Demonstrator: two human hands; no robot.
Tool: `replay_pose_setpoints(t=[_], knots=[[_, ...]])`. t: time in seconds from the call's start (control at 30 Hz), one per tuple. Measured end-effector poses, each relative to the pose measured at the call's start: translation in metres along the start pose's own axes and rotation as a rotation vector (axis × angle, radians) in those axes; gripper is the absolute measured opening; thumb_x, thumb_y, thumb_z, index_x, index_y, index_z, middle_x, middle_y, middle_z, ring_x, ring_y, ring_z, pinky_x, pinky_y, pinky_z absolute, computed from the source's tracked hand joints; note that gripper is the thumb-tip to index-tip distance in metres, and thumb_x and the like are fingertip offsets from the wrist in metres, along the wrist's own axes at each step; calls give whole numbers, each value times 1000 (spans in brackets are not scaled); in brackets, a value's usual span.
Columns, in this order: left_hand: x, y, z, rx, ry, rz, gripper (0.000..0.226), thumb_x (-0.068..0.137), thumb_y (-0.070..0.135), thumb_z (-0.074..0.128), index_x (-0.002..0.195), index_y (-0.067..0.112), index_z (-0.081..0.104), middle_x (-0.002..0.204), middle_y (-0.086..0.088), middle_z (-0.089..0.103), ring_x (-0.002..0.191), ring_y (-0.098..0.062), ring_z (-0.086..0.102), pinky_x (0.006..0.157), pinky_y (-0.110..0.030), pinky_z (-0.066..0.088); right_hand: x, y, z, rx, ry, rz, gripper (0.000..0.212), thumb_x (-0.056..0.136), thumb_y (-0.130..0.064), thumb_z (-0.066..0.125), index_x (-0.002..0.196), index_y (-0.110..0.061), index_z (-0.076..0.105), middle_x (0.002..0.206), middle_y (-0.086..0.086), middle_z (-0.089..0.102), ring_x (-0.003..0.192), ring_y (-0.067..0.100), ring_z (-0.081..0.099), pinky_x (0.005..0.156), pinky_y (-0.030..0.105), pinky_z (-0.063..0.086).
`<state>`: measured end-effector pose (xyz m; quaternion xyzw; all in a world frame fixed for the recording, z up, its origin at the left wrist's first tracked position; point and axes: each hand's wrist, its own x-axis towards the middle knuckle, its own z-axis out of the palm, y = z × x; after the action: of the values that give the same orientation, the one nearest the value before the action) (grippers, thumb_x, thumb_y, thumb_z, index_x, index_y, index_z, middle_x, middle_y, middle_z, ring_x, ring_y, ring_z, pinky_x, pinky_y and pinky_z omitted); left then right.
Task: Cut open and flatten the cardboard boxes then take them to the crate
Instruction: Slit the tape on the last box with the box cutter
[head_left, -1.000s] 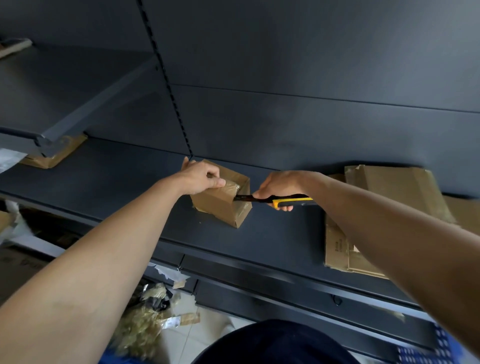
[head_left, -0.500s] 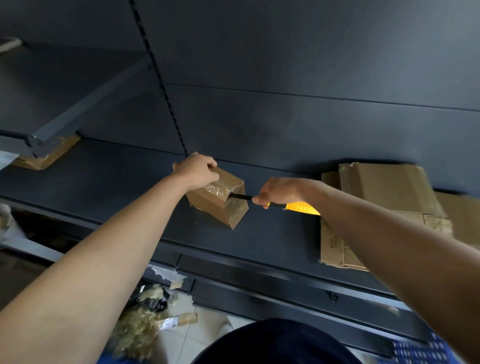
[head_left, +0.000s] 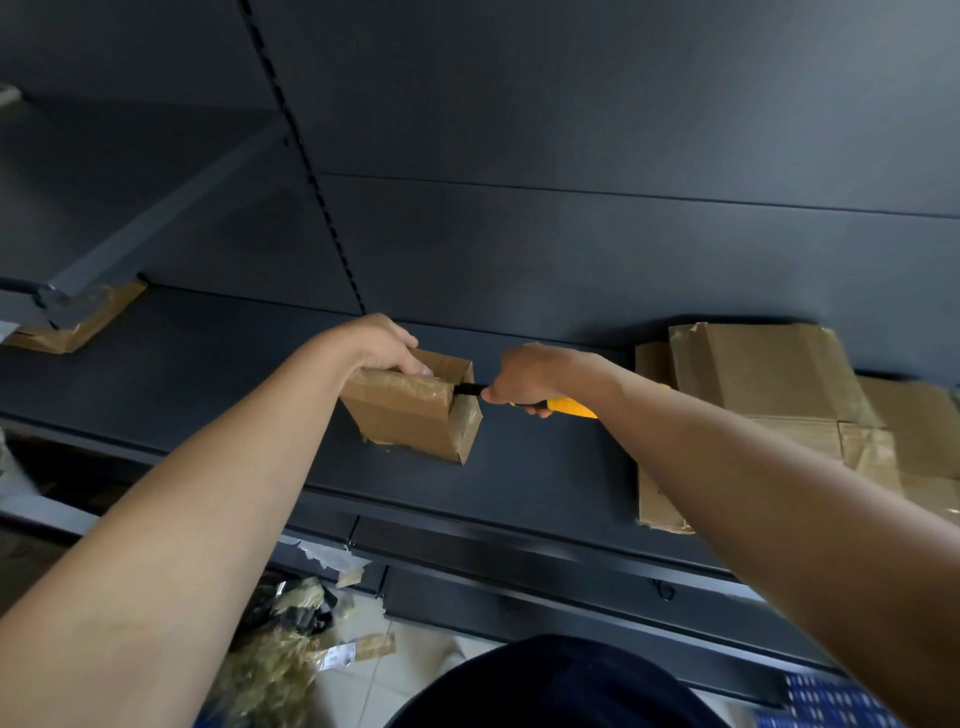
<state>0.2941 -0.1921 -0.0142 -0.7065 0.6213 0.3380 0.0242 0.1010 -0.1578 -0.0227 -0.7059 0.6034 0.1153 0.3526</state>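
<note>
Small box (head_left: 415, 415) sitting on the dark shelf (head_left: 208, 395), top open, inside mostly hidden | left hand (head_left: 379, 343) gripping its rear top edge, fingers (head_left: 418, 367) curling inside | right hand (head_left: 530, 374) wrapping its fingers round a yellow knife (head_left: 571, 406), black tip meeting the box's taped right corner | flattened cardboard (head_left: 769, 374) lying on the shelf at right | packing scraps (head_left: 291, 649) lying on the floor below.

Bare left forearm (head_left: 218, 499), bare right forearm (head_left: 769, 483), dark navy garment (head_left: 561, 686) below.
</note>
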Motion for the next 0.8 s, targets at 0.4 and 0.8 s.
replay_pose_setpoints(t=[0.4, 0.8], knots=[[5, -9, 18, -252, 91, 27, 66, 69, 30, 84, 129, 20, 59, 133, -1, 55, 120, -20, 52, 103, -32, 40, 10, 25, -14, 224, -144, 76, 30, 98, -34, 51, 85, -7, 50, 67, 7, 51, 53, 18, 47, 58, 28, 42], [-6, -13, 30, -61, 459, 32, 79, 78, 58, 66, 142, 22, 41, 151, -5, 31, 144, -25, 15, 113, -47, 16, 32, 64, -22, 205, -76, 349, 19, 102, -19, 40, 97, -2, 47, 82, 17, 50, 60, 25, 47, 64, 37, 45]])
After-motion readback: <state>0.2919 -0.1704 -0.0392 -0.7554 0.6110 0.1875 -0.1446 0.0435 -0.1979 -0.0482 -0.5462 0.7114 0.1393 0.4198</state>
